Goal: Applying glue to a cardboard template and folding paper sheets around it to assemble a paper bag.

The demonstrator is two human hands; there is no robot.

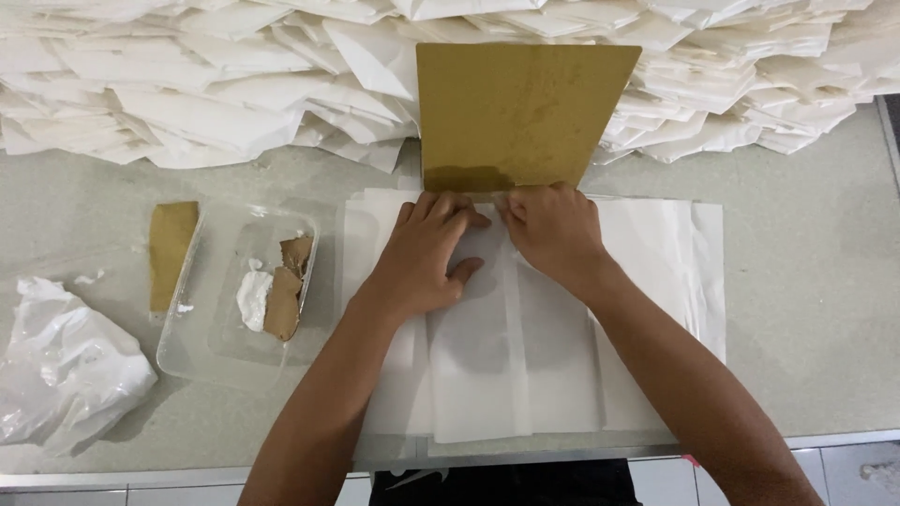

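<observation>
Both hands rest on a stack of white paper sheets [525, 375] spread flat on the pale worktop [806, 309], near its front edge. The left hand [422, 258] lies palm down with fingers spread and slightly bent, pressing the top sheet rather than gripping it. The right hand [553, 230] sits just beside it, fingers curled at the far edge of the paper; its grip seems to pinch a fold there, though the fingertips are too hidden to be sure. A tan cardboard panel [516, 112] stands upright, touching the sheets' far edge just above both hands. Behind it, a large heap of folded white paper pieces [216, 94] runs across the worktop. To the left sit a clear plastic tray [187, 347] holding white paste and brown card scraps, a tan strip [172, 248] and a crumpled white plastic bag [61, 370].
</observation>
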